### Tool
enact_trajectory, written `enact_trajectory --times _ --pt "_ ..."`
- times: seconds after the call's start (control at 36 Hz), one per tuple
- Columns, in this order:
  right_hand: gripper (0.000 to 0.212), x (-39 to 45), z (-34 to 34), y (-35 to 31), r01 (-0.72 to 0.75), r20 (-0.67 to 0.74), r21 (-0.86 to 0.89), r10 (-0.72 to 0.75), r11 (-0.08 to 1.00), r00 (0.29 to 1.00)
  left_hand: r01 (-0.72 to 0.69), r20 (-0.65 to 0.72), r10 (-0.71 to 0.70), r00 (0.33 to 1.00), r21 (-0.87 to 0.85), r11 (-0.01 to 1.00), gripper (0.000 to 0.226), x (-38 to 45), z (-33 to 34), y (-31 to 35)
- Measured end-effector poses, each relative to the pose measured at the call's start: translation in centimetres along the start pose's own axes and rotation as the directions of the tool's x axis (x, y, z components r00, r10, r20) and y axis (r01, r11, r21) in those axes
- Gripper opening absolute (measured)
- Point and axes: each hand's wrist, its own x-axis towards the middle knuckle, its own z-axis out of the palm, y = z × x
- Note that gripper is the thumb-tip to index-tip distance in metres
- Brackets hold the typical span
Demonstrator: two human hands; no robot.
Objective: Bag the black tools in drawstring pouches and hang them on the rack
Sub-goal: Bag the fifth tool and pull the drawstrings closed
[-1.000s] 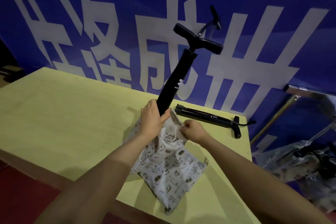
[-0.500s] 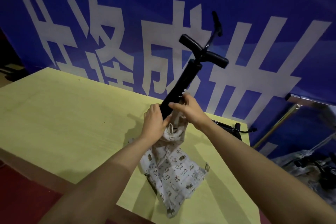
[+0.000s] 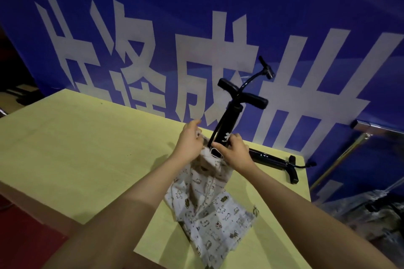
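The left hand and right hand are pinching the gathered mouth of the printed drawstring pouch around a black pump, which is standing tilted with its T-handle and hose sticking out above the cloth. A second black pump is lying close to the far right edge of the yellow-green table, whose left half is lying bare. White lettering on the pump barrel is too small to read; behind, a blue banner is showing large white Chinese characters, and a metal rack is standing at right.
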Motion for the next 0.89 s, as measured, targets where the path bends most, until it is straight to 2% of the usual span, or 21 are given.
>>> enact_trajectory --times 0.17,0.33,0.44,0.61,0.72,0.78,0.89 --pt "0.038 0.1 1.3 0.4 0.061 0.067 -0.127 -0.053 0.990 0.996 -0.097 -0.151 0.079 0.985 -0.117 0.988 0.082 0.1 -0.5 0.6" --pt "0.034 0.1 2.9 0.6 0.101 0.134 -0.243 -0.070 0.965 0.988 -0.268 -0.165 0.272 0.948 0.046 0.962 0.093 -1.0 -1.0 0.2" --pt "0.038 -0.3 3.3 0.6 0.138 0.177 -0.318 -0.085 0.938 0.981 -0.258 -0.123 0.279 0.952 0.164 0.952 0.105 -1.3 -1.1 0.2" --pt "0.041 -0.8 3.3 0.8 0.165 0.252 -0.357 -0.076 0.920 0.965 -0.144 -0.075 0.167 0.983 0.254 0.956 0.092 -1.2 -1.1 0.2" --pt "0.041 -1.2 2.2 0.8 0.164 0.299 -0.203 -0.098 0.965 0.949 -0.146 -0.093 0.180 0.979 0.288 0.946 0.080 -1.2 -1.7 0.2" --pt "0.041 -1.4 1.5 0.7 0.148 0.271 -0.120 -0.111 0.982 0.956 -0.142 -0.093 0.175 0.980 0.288 0.947 0.078 -1.3 -1.9 0.4" --pt "0.034 -1.9 0.9 1.3 0.224 0.115 -0.193 -0.204 0.955 0.972 -0.172 -0.115 0.222 0.968 0.340 0.924 0.075 -1.6 -1.8 1.1"
